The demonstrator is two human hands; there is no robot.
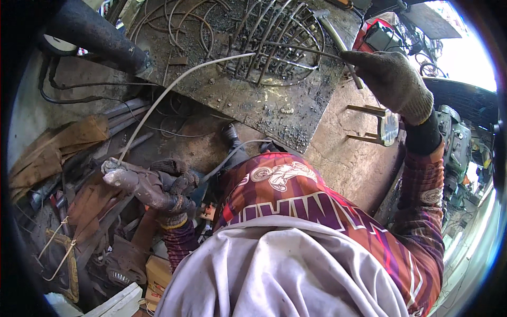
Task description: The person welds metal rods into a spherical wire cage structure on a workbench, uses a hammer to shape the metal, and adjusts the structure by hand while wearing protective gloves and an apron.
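Note:
Near the left side, my left hand (177,190), in a dirty glove, is closed around a grey welding electrode holder (138,185). A long pale welding electrode (182,78) runs from its jaws to a rounded cage of bent metal rods (277,42) on the metal table (253,108). My right hand (396,82), in a grey knit glove, is at the table's right edge. Its fingertips pinch the end of a thin metal rod (306,49) that reaches across the cage. A pale metal bar (338,42) passes beside those fingertips, sticking out past the table edge; whether I touch it is unclear.
Curved loose rods (203,26) and dark grit lie on the table. A thick dark pipe (97,37) stands at the upper left. A welding cable (224,164) trails by my leg. Brown cloth (63,150) and scrap crowd the left; a small metal stool (388,127) stands right.

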